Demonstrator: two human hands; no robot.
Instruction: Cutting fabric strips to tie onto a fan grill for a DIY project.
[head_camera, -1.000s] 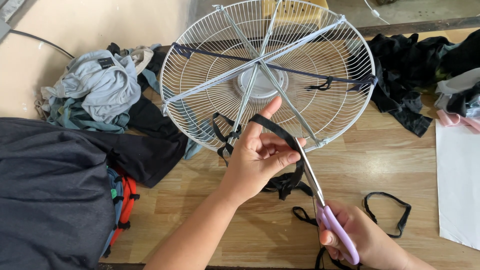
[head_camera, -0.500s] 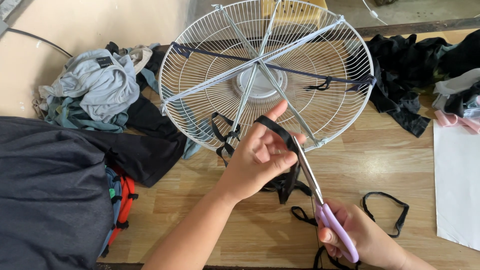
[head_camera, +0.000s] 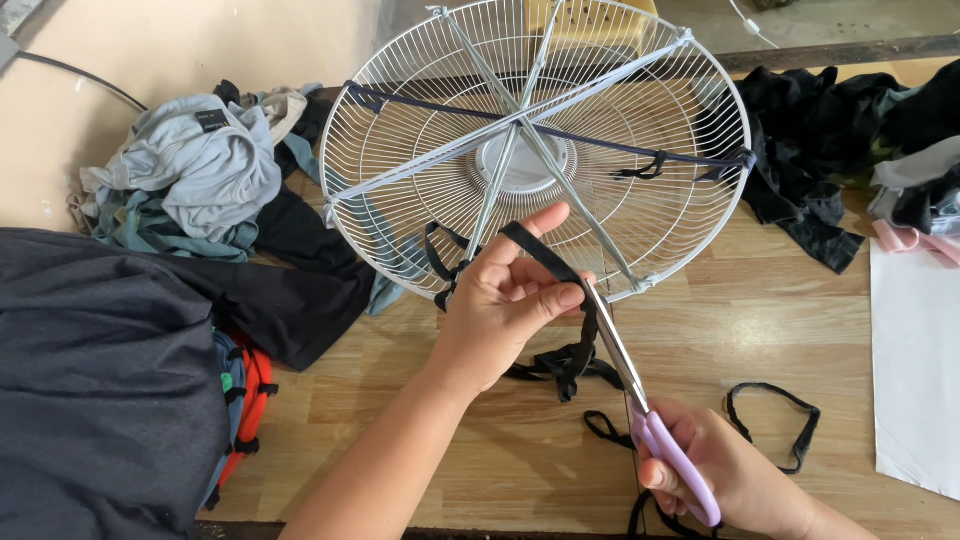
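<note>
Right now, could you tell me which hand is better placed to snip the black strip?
Probably the right hand: it holds the purple-handled scissors, blades at the black strip that the left hand holds taut.

Black fabric strip (head_camera: 548, 262): a narrow, flat band of dark cloth, looped over the raised forefinger of the left hand (head_camera: 505, 300) and pinched by its thumb, just in front of the near rim of the white fan guard (head_camera: 535, 150). From the finger it slopes down to the right, then hangs into a bunched, knotted tail resting on the wooden table just below the guard. Scissors (head_camera: 645, 400): lilac plastic handles and slim steel blades, gripped in the right hand (head_camera: 735, 480) below and right of the guard; blades point up and left toward its rim, tips meeting the strip beside the left thumb.
</note>
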